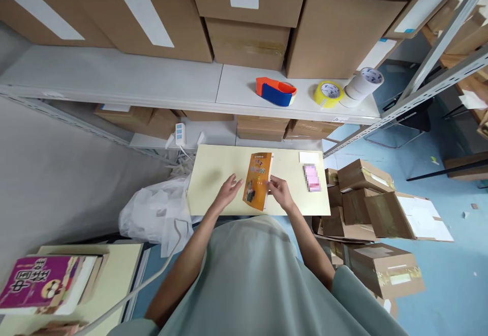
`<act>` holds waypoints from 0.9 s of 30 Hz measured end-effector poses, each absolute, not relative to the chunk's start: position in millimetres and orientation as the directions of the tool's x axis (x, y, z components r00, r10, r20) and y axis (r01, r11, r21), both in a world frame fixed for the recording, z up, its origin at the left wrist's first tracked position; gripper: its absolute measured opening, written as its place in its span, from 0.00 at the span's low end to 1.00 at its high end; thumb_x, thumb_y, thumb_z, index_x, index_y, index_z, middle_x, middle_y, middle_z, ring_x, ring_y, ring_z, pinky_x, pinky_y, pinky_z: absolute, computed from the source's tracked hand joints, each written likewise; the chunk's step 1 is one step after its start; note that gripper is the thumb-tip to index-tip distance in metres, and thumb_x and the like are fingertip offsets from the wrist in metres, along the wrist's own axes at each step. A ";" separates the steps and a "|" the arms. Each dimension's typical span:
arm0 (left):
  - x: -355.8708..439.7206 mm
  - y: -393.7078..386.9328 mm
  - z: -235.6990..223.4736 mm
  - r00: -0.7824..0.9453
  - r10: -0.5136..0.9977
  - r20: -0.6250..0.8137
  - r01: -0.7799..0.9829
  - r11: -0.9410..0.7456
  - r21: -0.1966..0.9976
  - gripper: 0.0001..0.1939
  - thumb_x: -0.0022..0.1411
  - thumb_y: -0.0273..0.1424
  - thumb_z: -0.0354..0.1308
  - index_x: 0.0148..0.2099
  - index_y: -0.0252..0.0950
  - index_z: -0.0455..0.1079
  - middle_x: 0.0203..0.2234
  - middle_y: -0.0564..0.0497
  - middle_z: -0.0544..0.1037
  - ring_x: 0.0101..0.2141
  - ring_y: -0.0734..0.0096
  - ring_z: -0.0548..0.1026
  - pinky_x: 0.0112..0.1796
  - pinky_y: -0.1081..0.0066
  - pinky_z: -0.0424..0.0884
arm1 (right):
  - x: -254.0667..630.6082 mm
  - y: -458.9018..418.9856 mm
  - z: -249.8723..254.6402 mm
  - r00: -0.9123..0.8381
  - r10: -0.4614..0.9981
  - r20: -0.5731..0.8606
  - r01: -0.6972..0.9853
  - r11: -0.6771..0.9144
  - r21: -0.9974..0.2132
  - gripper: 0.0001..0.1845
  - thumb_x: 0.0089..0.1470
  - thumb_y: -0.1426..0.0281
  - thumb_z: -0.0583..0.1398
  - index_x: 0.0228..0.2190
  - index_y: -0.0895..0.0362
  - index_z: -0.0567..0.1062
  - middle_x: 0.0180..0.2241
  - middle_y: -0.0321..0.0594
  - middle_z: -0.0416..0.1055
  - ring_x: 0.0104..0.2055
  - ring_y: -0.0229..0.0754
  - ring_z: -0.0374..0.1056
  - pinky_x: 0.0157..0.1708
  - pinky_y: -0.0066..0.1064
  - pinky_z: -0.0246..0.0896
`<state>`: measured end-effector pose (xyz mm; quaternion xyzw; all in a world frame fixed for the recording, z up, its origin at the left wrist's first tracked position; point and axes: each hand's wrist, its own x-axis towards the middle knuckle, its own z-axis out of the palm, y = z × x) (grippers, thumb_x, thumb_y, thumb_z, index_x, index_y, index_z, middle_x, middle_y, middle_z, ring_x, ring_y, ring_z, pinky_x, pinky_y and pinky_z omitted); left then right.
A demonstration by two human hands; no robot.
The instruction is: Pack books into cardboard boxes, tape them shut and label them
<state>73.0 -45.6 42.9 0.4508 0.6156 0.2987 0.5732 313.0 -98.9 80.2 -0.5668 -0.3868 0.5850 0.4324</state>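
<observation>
An orange paperback book (256,181) is held up over the cream table (224,160), its cover facing me and slightly tilted. My right hand (280,191) grips the book's right edge; some of its fingers are hidden behind the pages. To the left of the book, my left hand (230,189) is open, fingers apart, with a small gap between it and the cover. At the table's right side lies a pink, blurred-out item (311,177), with a white slip of paper (308,157) just beyond it.
Above the table, a grey shelf (160,79) carries large cartons (247,43), a tape dispenser (276,92), yellow tape (328,94) and white rolls (362,86). Cardboard boxes (358,209) pile up at the right. At left are a white plastic bag (152,209) and a purple book (40,282).
</observation>
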 end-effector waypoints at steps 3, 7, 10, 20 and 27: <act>53.9 -37.4 60.2 0.152 0.869 -0.471 0.061 0.468 0.882 0.42 0.50 0.61 0.77 0.57 0.36 0.81 0.60 0.33 0.83 0.63 0.44 0.79 0.59 0.56 0.77 | 319.8 -94.8 93.4 -0.069 0.943 -0.326 -0.138 -0.333 -0.933 0.31 0.55 0.39 0.70 0.45 0.51 0.84 0.34 0.36 0.82 0.39 0.46 0.79 0.40 0.35 0.78; 43.0 -38.5 84.5 0.267 0.843 -0.468 -0.051 0.497 0.866 0.38 0.48 0.60 0.79 0.50 0.36 0.84 0.48 0.39 0.88 0.51 0.49 0.85 0.52 0.60 0.80 | 323.8 -90.7 99.3 -0.121 0.936 -0.332 -0.207 -0.351 -0.913 0.32 0.55 0.40 0.71 0.50 0.50 0.85 0.44 0.39 0.86 0.45 0.49 0.82 0.43 0.37 0.79; 41.2 -41.2 93.1 0.238 0.853 -0.464 -0.055 0.489 0.870 0.36 0.47 0.60 0.80 0.46 0.36 0.85 0.43 0.41 0.89 0.45 0.53 0.86 0.48 0.62 0.80 | 322.1 -89.1 99.0 -0.107 0.933 -0.343 -0.193 -0.358 -0.914 0.34 0.54 0.40 0.72 0.51 0.50 0.86 0.47 0.40 0.87 0.47 0.51 0.82 0.45 0.39 0.80; 31.5 -39.7 98.8 0.197 0.909 -0.367 0.004 0.373 0.928 0.36 0.43 0.59 0.81 0.43 0.37 0.84 0.42 0.42 0.89 0.46 0.49 0.85 0.50 0.57 0.81 | 311.2 -84.0 111.4 -0.060 0.975 -0.215 -0.156 -0.222 -0.962 0.35 0.57 0.38 0.70 0.54 0.50 0.86 0.54 0.42 0.85 0.59 0.57 0.79 0.60 0.49 0.77; 17.7 -33.1 112.0 0.185 0.982 -0.030 0.166 -0.001 0.986 0.18 0.58 0.51 0.75 0.41 0.44 0.88 0.47 0.44 0.89 0.56 0.48 0.83 0.66 0.50 0.73 | 315.9 -81.2 120.4 0.015 0.999 -0.042 0.016 -0.042 -0.999 0.26 0.58 0.41 0.71 0.44 0.47 0.89 0.57 0.42 0.84 0.67 0.60 0.74 0.73 0.53 0.64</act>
